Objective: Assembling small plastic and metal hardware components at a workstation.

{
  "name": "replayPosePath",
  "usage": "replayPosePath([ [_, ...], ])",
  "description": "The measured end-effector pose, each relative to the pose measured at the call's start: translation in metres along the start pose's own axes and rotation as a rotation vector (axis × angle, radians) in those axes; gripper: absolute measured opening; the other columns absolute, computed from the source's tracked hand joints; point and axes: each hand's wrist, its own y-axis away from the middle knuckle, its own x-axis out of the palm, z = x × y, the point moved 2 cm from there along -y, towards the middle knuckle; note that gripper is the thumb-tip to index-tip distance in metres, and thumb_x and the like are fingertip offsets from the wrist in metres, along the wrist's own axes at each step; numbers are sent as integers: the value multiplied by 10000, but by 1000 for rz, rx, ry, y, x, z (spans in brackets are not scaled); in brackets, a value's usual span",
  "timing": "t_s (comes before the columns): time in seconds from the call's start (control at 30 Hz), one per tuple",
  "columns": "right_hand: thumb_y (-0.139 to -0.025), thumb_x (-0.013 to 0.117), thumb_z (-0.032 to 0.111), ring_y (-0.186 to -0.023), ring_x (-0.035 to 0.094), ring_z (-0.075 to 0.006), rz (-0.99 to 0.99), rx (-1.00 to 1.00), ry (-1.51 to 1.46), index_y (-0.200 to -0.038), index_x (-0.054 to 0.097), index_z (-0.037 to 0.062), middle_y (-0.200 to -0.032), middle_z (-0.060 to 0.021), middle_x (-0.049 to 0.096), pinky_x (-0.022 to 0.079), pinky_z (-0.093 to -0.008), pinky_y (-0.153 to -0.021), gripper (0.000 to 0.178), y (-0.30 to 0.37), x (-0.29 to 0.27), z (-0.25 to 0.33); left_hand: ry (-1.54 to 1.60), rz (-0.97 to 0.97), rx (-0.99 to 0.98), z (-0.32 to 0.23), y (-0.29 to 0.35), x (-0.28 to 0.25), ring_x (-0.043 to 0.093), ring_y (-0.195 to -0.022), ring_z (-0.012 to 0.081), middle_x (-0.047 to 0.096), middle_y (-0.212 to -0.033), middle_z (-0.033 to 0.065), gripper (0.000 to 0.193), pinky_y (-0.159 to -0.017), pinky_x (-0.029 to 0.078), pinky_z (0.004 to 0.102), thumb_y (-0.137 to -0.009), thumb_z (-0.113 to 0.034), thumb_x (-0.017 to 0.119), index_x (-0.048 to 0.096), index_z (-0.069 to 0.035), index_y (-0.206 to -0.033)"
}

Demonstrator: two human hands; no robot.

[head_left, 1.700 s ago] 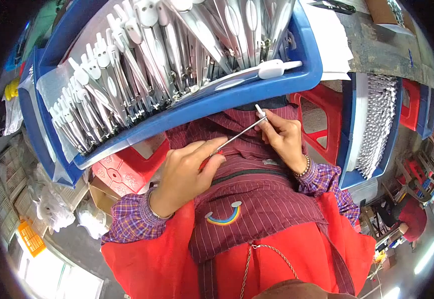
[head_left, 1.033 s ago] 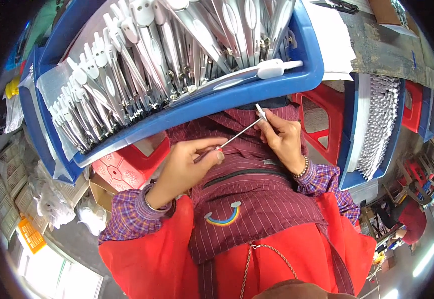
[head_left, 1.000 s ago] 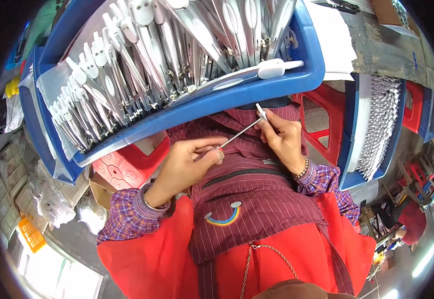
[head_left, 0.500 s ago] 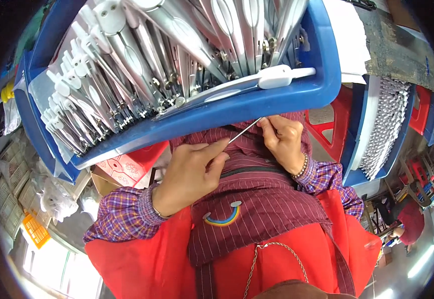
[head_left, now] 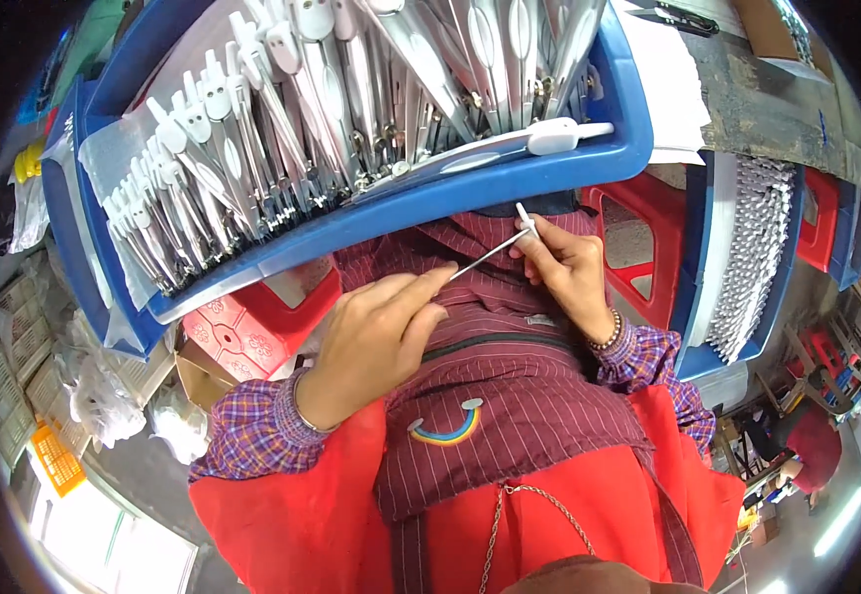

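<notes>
Over my lap, my left hand (head_left: 376, 332) is closed on one end of a thin metal rod (head_left: 480, 262), its fingers stretched along it. Whatever else lies in that palm is hidden. The rod slants up to the right and meets a small white part (head_left: 525, 218). My right hand (head_left: 569, 272) pinches this white part between thumb and fingers. Just beyond both hands stands a blue tray (head_left: 430, 203), packed with silver two-legged pieces (head_left: 317, 99) that look like drawing compasses. One more such piece (head_left: 490, 150) lies along the tray's near edge.
A red stool (head_left: 653, 213) stands beneath the tray on the right. Further right, another blue bin (head_left: 696, 297) holds rows of white-tipped parts (head_left: 755, 257). White paper (head_left: 670, 89) lies beside the tray. At the left are plastic bags (head_left: 104, 391) and an orange basket (head_left: 57, 460).
The white part now shows above my right fingertips, against the rod's end. My right hand has turned slightly. In the picture, the tray has shifted a little.
</notes>
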Motion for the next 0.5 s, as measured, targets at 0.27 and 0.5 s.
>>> replayPosePath([
  [0.27, -906, 576, 77, -566, 540, -39, 42, 63, -77, -1118, 622, -46, -754, -34, 660, 452, -190, -495, 249, 0, -2, -3, 50, -10, -105, -1, 5, -2, 633, -648, 295, 660, -831, 112, 284, -538, 495, 371, -795, -182, 673, 659, -88, -1063],
  [0.5, -902, 581, 75, -566, 544, -39, 38, 65, -61, -1118, 622, -45, -761, -36, 667, 454, -188, -503, 251, 1, -1, -4, 24, -40, -84, 4, 5, 2, 643, -675, 265, 657, -817, 142, 293, -591, 501, 326, -774, -88, 687, 659, -47, -1063],
])
